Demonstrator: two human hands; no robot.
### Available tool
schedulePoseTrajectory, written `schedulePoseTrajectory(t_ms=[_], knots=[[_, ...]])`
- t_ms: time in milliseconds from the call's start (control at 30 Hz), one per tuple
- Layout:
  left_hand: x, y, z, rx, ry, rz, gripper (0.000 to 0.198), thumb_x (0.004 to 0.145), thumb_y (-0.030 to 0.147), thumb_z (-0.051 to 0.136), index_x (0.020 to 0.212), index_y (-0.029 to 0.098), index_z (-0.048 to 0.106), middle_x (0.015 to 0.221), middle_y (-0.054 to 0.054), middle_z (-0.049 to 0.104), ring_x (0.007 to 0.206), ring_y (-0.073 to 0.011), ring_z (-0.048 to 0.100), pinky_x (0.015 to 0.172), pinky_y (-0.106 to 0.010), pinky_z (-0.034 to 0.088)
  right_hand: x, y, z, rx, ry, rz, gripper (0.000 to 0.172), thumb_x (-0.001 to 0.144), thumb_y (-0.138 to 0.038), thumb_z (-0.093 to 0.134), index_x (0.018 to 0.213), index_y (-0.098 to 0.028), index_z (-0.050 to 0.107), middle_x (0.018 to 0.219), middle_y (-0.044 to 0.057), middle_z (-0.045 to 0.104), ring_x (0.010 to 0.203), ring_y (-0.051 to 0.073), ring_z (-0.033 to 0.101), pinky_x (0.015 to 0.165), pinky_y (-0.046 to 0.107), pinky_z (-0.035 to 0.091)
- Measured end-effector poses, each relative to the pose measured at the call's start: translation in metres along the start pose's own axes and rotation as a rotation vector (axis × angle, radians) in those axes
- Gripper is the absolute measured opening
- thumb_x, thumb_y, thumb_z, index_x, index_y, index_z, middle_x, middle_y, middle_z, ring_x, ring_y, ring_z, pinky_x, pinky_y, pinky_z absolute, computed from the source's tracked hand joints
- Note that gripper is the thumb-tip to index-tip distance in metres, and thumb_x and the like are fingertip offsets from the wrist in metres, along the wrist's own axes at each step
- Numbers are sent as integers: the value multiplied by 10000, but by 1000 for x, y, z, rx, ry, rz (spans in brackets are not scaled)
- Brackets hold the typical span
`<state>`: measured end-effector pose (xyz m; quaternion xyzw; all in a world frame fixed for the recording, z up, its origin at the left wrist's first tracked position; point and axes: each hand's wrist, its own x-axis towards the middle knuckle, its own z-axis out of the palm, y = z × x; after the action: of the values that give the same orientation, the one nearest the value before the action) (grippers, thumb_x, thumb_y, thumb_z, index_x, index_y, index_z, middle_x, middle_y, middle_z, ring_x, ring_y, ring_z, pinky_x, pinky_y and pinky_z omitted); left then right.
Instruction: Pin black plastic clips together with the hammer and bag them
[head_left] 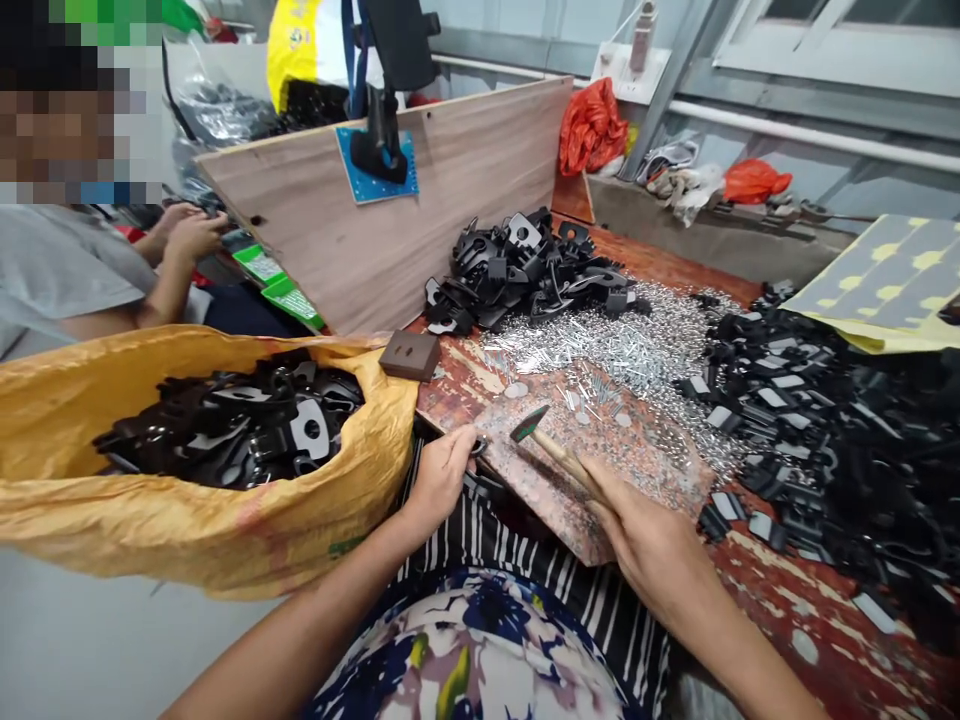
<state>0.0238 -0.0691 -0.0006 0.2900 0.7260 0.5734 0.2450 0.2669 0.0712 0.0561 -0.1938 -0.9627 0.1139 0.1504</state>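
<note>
Hammer [561,453] in fist, you work at the stone slab [654,472] — a hammering step, it seems.
Your left hand [441,475] pinches a dark part [479,447] at the slab's edge; your right hand [643,525] wraps the handle — a blow would call for steady fingers.

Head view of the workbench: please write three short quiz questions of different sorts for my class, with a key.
1. Multiple choice: What does the person's right hand hold?
A. Scissors
B. A hammer
C. A brush
2. True or false: The open yellow sack is on the person's right side.
3. Fill in: The loose silvery pins lie between two heaps of ____ parts.

Key: 1. B. 2. False; the sack is on the left. 3. Black.
</note>
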Motion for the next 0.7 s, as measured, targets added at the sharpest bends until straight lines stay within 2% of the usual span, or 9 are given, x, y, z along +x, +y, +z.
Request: schedulePoseTrajectory(t_ms=[67, 167, 267, 333, 400, 467, 533, 633, 700], knots=[[1, -1, 0, -5, 28, -3, 463, 976, 487, 450, 747, 165, 692, 563, 5, 553, 562, -169, 525, 590, -273, 389, 3, -10, -4, 73, 104, -66, 585, 1014, -204, 444, 1582, -308, 348, 1065, 70, 754, 809, 190, 740, 626, 289, 570], [3, -4, 3, -10, 59, 6, 505, 978, 522, 419, 778, 157, 705, 564, 6, 558, 550, -167, 523, 589, -276, 396, 10, -22, 3, 85, 186, -92, 635, 1000, -147, 472, 1601, -296, 328, 1005, 63, 746, 764, 168, 725, 630, 261, 580], [4, -9, 5, -13, 73, 18, 529, 974, 543, 425, 752, 154, 706, 555, 5, 560, 545, -166, 523, 588, -277, 397, 16, -25, 14, -4, 80, -70, 546, 1030, -188, 433, 1568, -276, 405, 877, 51, 729, 685, 170, 704, 570, 264, 569], [4, -12, 5, -12, 77, 25, 530, 976, 541, 426, 766, 151, 717, 547, 6, 558, 541, -166, 525, 585, -277, 398, 16, -25, 14, -35, 12, -64, 536, 1044, -205, 405, 1576, -273, 388, 846, 43, 715, 664, 168, 693, 571, 272, 574], [4, -13, 5, -8, 73, 32, 530, 980, 536, 419, 786, 149, 726, 546, 4, 561, 544, -169, 534, 588, -278, 401, 13, -24, 9, -16, 46, -71, 579, 1041, -183, 409, 1603, -291, 320, 864, 39, 710, 652, 157, 678, 607, 277, 583], [4, -13, 4, -1, 62, 38, 532, 982, 533, 408, 778, 152, 719, 550, 2, 565, 546, -169, 537, 594, -279, 404, 10, -26, 5, 12, 139, -75, 637, 1029, -153, 428, 1622, -313, 257, 879, 37, 708, 631, 145, 660, 616, 272, 576], [6, -12, 3, 10, 54, 42, 533, 984, 534, 398, 758, 158, 701, 555, 4, 561, 550, -168, 536, 600, -279, 403, 9, -28, 8, 0, 172, -66, 641, 1026, -154, 434, 1620, -319, 261, 834, 27, 703, 595, 139, 645, 578, 259, 554], [8, -12, 5, 36, 63, 49, 536, 992, 526, 364, 738, 171, 674, 542, 11, 539, 547, -170, 526, 593, -279, 393, 13, -28, 20, -38, 64, -49, 561, 1041, -212, 405, 1590, -315, 353, 846, 30, 735, 608, 152, 678, 548, 253, 547], [8, -11, 7, 63, 70, 62, 540, 1000, 503, 339, 697, 182, 648, 532, 9, 536, 544, -173, 529, 582, -279, 391, 13, -21, 27, -25, 11, -35, 534, 1050, -256, 398, 1576, -344, 373, 992, 34, 769, 688, 166, 722, 578, 258, 569]])
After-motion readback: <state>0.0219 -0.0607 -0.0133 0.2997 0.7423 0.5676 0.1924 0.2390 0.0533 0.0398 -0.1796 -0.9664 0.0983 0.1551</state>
